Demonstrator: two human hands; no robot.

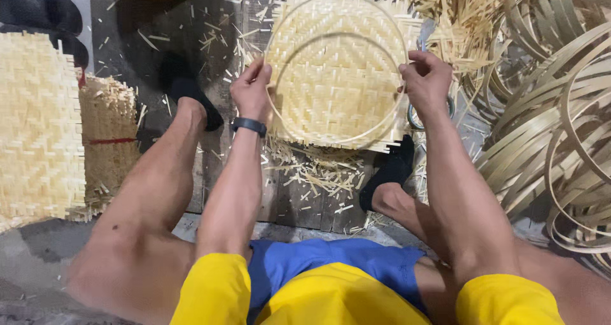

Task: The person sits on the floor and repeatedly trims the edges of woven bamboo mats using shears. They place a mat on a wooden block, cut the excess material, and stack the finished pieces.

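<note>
Bamboo strips woven into a pale square mat (337, 77) sit on the dark floor between the person's feet, with 2 thin bamboo hoops (337, 137) laid over it. Left hand (251, 89) is closed, pinching the hoops' left edge. Right hand (426, 80) is closed, gripping the right edge. Loose bamboo scraps (318, 172) lie below the mat. Stacked woven mats (38, 121) sit far left; coiled bamboo hoops (554, 127) pile up at right.
</note>
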